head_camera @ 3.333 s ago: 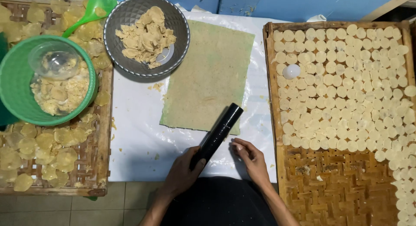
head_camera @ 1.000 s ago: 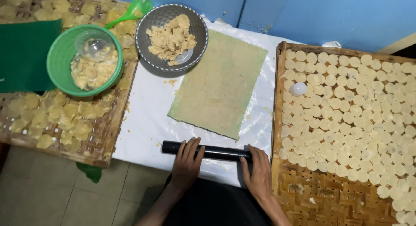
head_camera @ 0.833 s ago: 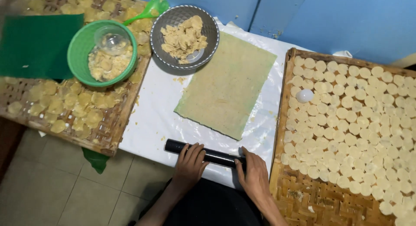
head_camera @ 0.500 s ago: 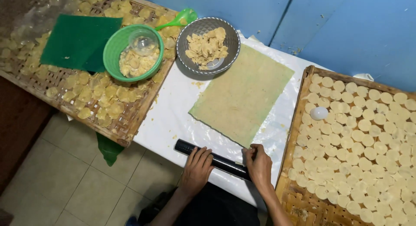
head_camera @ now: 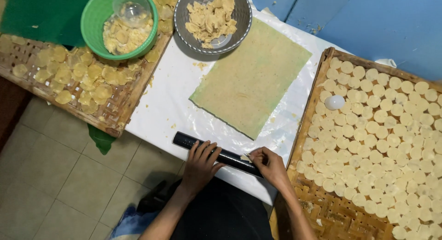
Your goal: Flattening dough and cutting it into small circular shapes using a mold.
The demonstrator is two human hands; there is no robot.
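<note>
A black rolling pin [head_camera: 186, 140] lies across the near edge of the white-covered table [head_camera: 170, 97]. My left hand [head_camera: 201, 162] rests flat on its middle with fingers spread. My right hand [head_camera: 269, 164] is at the pin's right end, fingers curled and pinching a small pale scrap against it. Beyond the pin lies a thin rolled-out sheet of greenish-yellow dough [head_camera: 251, 79], flat and apart from both hands.
A woven bamboo tray [head_camera: 322, 212] at right carries several rows of pale dough discs and a small white cup [head_camera: 334, 102]. A second bamboo tray [head_camera: 115, 115] at left holds yellow discs, a green bowl [head_camera: 92, 33] and a green sheet [head_camera: 41, 14]. A grey bowl [head_camera: 184, 28] of dough scraps stands behind.
The pin went from slanted to lying crosswise under both hands. The view swung left then back. My right hand has curled to pinch a scrap at the pin's end.
</note>
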